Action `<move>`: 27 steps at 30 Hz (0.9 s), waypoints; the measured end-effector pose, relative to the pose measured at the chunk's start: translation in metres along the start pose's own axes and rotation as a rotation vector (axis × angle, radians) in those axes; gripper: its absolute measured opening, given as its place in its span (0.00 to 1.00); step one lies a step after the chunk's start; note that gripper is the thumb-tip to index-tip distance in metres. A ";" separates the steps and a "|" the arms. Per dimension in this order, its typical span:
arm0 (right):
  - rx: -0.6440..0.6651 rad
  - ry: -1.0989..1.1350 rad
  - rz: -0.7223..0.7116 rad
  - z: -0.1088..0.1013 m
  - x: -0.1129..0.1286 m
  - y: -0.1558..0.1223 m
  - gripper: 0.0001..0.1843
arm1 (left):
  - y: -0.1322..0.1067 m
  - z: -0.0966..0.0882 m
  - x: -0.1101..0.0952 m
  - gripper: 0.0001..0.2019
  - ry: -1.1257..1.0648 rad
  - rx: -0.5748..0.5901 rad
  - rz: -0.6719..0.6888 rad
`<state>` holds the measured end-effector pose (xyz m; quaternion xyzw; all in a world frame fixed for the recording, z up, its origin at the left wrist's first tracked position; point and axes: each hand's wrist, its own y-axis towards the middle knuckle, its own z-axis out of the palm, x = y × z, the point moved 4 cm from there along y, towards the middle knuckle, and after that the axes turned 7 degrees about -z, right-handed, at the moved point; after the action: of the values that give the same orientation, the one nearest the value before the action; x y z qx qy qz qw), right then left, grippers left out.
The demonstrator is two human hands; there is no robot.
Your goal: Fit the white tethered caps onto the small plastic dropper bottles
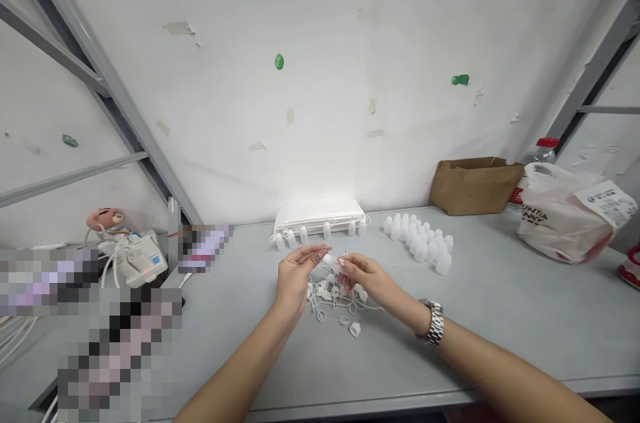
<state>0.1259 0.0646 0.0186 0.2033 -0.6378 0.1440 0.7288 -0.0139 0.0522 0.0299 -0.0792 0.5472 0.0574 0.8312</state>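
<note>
Over the middle of the table, a small translucent plastic bottle [331, 261] lies on its side between my two hands. My right hand [364, 274] grips its body, fingers closed round it. At the white neck end, the thumb and fingers of my left hand [296, 276] pinch it; whether a cap sits there is too small to tell. Below the hands spreads a pile of white caps with ring straps [334, 296]. One loose white cap [355, 329] lies at its front. Several small bottles [327, 231] stand along a white lamp-like box [320, 213] behind.
Rows of white bottles [420, 246] stand to the right. Behind them are a cardboard box [473, 189] and a plastic bag [560, 216]. A power strip with cables [140, 263] and a pink bear figure [104, 218] are at left. The table's front edge [380, 403] runs below my arms.
</note>
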 end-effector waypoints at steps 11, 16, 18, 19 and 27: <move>0.048 0.246 0.083 -0.005 0.002 0.000 0.19 | 0.000 0.003 0.011 0.13 -0.063 0.096 -0.175; -0.102 0.256 0.032 -0.018 0.007 0.003 0.17 | -0.003 0.005 0.016 0.15 0.117 0.236 -0.331; -0.097 0.269 0.043 -0.018 0.008 0.002 0.16 | -0.002 0.005 0.015 0.16 0.199 0.221 -0.297; -0.087 0.274 0.050 -0.018 0.008 0.002 0.16 | -0.001 0.005 0.014 0.17 0.231 0.194 -0.253; 0.038 0.301 0.082 -0.005 0.008 -0.002 0.17 | 0.005 0.003 0.007 0.08 0.529 0.100 0.028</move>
<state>0.1326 0.0650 0.0256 0.1669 -0.5262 0.2143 0.8058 -0.0094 0.0581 0.0240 -0.0426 0.7487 0.0192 0.6612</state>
